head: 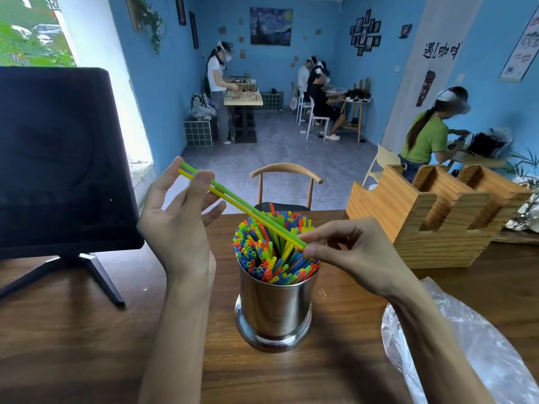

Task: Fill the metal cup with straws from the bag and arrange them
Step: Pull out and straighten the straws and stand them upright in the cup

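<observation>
A shiny metal cup (274,304) stands on the wooden table (73,345), packed with several upright coloured straws (262,258). Above its mouth, a green straw (233,196) and a yellow straw (224,196) lie together on a slant. My left hand (180,217) pinches their upper end between thumb and fingers. My right hand (350,252) pinches their lower end just over the cup. A clear plastic bag (466,345) lies at the right under my right forearm.
A dark monitor (58,158) on a stand fills the left side of the table. A wooden organiser box (431,217) sits at the right rear. A wooden chair (285,182) stands behind the table. Other people work at tables further back.
</observation>
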`<state>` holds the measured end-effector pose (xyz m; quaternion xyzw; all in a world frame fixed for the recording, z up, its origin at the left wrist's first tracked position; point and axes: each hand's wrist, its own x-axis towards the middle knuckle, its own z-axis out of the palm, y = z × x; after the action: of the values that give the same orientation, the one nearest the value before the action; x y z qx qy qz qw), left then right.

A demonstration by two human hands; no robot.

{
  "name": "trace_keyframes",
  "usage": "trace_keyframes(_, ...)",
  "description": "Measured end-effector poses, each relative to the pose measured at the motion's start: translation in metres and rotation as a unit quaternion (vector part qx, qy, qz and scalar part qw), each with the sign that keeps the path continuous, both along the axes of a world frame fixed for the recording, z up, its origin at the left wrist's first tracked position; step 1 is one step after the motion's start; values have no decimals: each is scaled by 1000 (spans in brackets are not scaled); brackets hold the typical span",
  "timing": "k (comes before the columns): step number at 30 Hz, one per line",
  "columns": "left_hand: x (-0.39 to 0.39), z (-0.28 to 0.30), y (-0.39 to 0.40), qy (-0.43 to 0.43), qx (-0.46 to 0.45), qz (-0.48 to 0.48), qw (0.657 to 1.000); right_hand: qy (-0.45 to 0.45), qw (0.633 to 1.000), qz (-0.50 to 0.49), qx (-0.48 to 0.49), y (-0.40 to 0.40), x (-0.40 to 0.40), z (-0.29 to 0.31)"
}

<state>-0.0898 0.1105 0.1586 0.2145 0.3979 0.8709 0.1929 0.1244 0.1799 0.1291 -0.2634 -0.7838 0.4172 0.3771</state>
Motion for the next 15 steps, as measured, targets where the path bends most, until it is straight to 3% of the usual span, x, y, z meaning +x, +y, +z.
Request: trace_keyframes(15,7,0,-3,87,4,34,996,-69,997,-16,18,-1,-3,-4)
